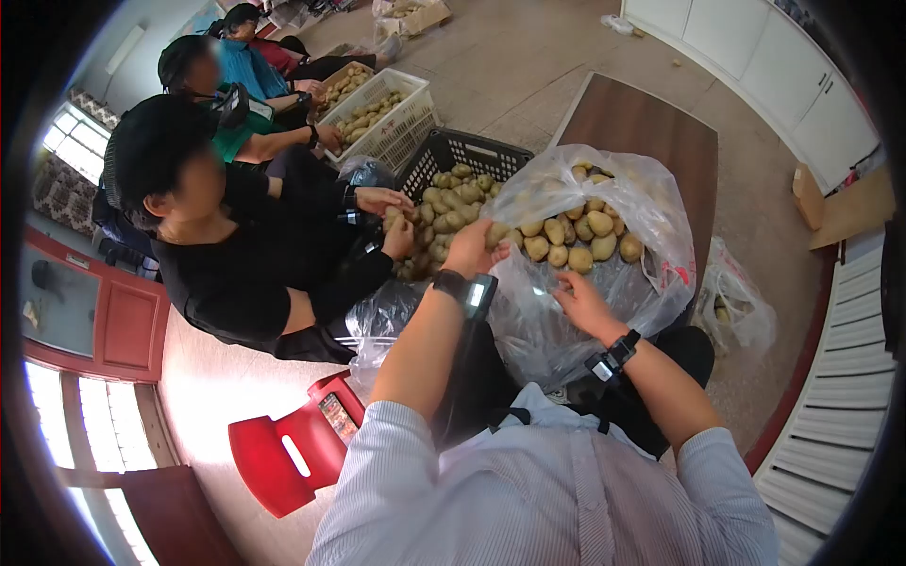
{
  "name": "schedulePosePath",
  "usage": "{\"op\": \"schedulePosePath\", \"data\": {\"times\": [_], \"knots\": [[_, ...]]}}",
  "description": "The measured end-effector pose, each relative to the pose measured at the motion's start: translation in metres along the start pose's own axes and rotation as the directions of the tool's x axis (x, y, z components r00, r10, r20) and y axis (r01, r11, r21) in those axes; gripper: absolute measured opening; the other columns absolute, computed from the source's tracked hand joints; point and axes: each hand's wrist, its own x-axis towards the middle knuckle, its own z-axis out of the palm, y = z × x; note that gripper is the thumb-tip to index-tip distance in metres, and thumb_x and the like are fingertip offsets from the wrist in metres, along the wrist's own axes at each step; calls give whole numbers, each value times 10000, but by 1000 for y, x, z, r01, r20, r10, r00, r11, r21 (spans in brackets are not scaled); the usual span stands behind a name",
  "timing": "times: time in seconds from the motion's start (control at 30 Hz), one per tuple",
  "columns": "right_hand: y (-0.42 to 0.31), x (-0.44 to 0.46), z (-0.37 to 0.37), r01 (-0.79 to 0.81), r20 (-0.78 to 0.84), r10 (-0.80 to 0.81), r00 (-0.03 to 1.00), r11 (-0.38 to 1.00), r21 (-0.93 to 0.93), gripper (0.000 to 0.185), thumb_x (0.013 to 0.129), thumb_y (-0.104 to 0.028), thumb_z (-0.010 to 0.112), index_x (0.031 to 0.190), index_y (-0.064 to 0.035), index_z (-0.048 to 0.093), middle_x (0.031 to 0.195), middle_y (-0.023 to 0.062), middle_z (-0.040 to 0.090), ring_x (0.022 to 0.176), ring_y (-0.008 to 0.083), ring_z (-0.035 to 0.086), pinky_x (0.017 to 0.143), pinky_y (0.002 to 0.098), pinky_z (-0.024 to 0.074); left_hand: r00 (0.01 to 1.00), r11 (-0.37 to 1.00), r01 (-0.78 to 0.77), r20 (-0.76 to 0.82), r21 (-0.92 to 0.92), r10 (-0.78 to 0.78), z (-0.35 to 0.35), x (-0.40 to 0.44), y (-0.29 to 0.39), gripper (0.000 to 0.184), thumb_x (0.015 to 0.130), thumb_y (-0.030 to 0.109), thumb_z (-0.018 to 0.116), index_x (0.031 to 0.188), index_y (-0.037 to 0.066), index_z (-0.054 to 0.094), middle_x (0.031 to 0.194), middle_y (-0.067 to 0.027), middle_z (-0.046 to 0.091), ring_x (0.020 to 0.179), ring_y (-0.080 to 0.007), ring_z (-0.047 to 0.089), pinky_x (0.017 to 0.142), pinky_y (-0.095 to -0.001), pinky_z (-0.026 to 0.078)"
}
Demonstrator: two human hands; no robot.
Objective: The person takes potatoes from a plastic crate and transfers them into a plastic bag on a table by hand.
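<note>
Head view: plastic bag [540, 330] partly hides black crate [483, 151].

Shows two bare hands: one left [475, 247], one right [585, 306]. Includes one large clear plastic bag [528, 330], one black slatted plastic crate [511, 158] and one red plastic chair [264, 462]. Contains countless oval tan potatoes [577, 258].

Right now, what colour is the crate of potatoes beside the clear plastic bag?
The crate is black, seen best in the head view.
</note>
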Motion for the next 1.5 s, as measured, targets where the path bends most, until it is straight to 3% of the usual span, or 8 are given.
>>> {"op": "schedulePosePath", "data": {"times": [0.17, 0.23, 0.33, 0.4, 0.53, 0.57, 0.63, 1.5], "knots": [[22, -4, -14, -19, 20, 23, 1000, 979, -202, 379, 838, -159, 620, 1166, 12, 532, 1052, 218, 606, 977, 348, 609, 823, 403, 482, 955, 955, -259, -111, 142, 276, -72, 64, -7, 357, 819, 268, 669, 1033, 12, 543, 937, -164, 616, 784, -302, 615, 675, -419, 519], [29, -4, -14, -21, 13, 25, 1000, 969, -247, 384, 831, -156, 623, 1163, 10, 527, 1098, 226, 588, 1006, 362, 596, 833, 421, 478, 708, 433, -556, 130, 709, 694, -147, 133, -33, 413, 733, 302, 774, 951, 6, 587, 849, -164, 646, 745, -293, 631, 658, -410, 508], [36, 1, -12, 40, -19, -51, 999, 930, -365, 388, 811, -134, 625, 1161, -1, 523, 1154, 239, 553, 1021, 400, 571, 855, 453, 464, 787, 708, -491, -90, 507, 611, -135, 99, -13, 367, 750, 324, 754, 889, 12, 619, 812, -193, 659, 729, -356, 635, 643, -429, 504], [27, 2, -13, 81, -66, -115, 991, 919, -386, 413, 799, -120, 619, 1180, -9, 502, 1174, 242, 533, 1055, 426, 538, 878, 462, 453, 770, -298, -21, 206, 954, 604, -76, 27, 16, 407, 788, 406, 702, 719, 10, 639, 685, -189, 639, 661, -374, 633, 582, -464, 486], [13, 12, -15, 113, -44, -152, 987, 873, -475, 498, 766, -62, 628, 1227, -17, 448, 1222, 214, 476, 1106, 423, 502, 885, 464, 455, 779, -198, -29, 146, 980, 610, -74, 26, 12, 309, 728, 299, 725, 653, 15, 629, 708, -224, 637, 693, -406, 640, 610, -479, 497], [5, 16, -14, 144, -24, -174, 984, 876, -460, 498, 766, -62, 628, 1227, -17, 448, 1222, 214, 476, 1106, 423, 502, 885, 464, 455, 821, 521, -244, -111, 818, 559, -96, 63, -11, 297, 763, 282, 695, 766, 4, 590, 739, -181, 649, 667, -363, 645, 580, -441, 500], [-10, 21, -18, 83, -76, -132, 988, 886, -457, 520, 746, -26, 636, 1230, -15, 445, 1264, 208, 445, 1091, 412, 508, 908, 459, 450, 941, 975, -163, -320, -152, 108, -69, 53, 2, 259, 922, 146, 500, 1143, 24, 444, 917, -154, 539, 791, -342, 611, 646, -436, 555], [0, 77, 9, 315, 156, -356, 921, 446, -838, 388, 853, -127, 542, 1223, -238, 567, 1207, 131, 506, 1292, 426, 353, 1034, 501, 331, 966, 993, -122, -229, 11, 121, -25, 25, 10, 266, 908, 178, 527, 1139, 54, 482, 992, -66, 480, 793, -259, 582, 649, -394, 537]]}}
